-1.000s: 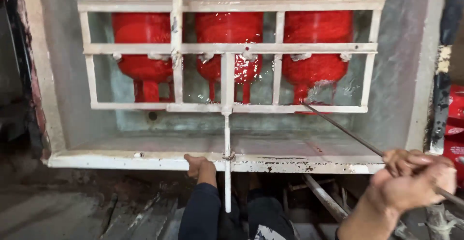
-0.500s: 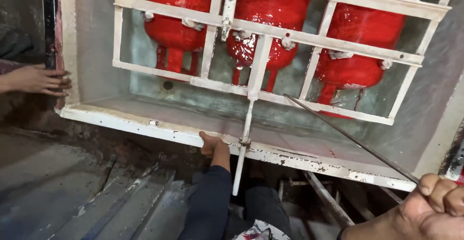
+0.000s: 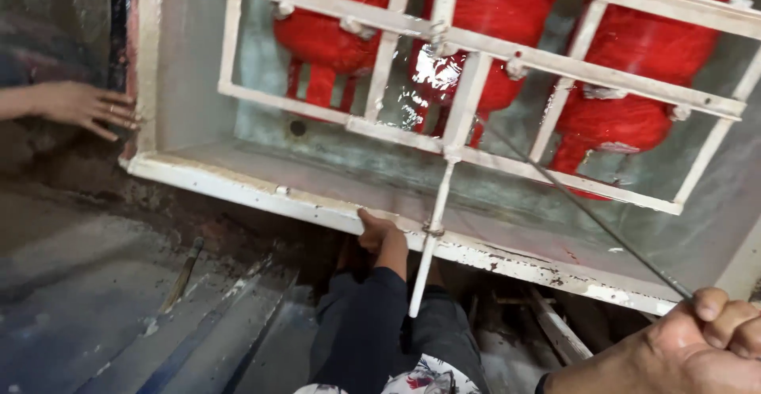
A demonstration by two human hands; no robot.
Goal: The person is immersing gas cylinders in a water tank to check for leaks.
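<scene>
The right hand [image 3: 697, 346] is fisted tight around a thin metal rod [image 3: 587, 212] that slants into the water tank [image 3: 261, 192] under the white grid — stiff, slick, best held near its end. The left hand [image 3: 376, 231] clamps the tank's near rim — heavy, unyielding.

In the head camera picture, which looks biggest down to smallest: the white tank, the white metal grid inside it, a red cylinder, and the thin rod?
1. White tank, which encloses everything.
2. White metal grid, spanning most of the tank.
3. Middle red cylinder, though cut off at the top.
4. Thin rod gripped by the right hand: long, but by far the slimmest.
</scene>
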